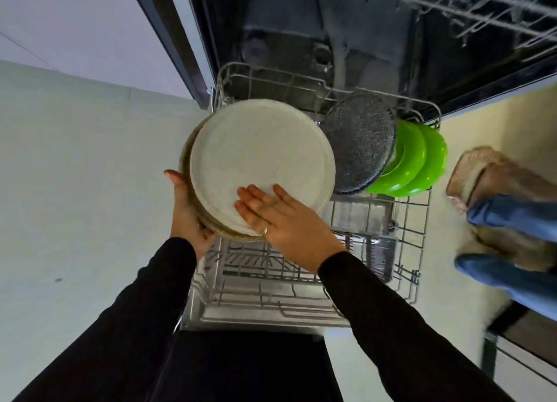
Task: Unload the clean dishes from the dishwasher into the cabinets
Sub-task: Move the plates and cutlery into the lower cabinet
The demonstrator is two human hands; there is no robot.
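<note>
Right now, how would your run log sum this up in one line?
stage: unloading | left hand grips cream plates | right hand flat on top | lower rack: speckled plate, green bowls

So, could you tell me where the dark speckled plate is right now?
In the head view, the dark speckled plate stands on edge in the lower rack, right of centre, between the cream plates and the green plates.

We see cream-white plates (259,163) w/ tan edges, a dark grey speckled plate (358,148), two bright green plates (422,163), a pale grey wire rack (416,220). Our sleeves (391,311) are black; jeans (512,220) at right are blue, floor (75,190) pale grey-green.
</note>
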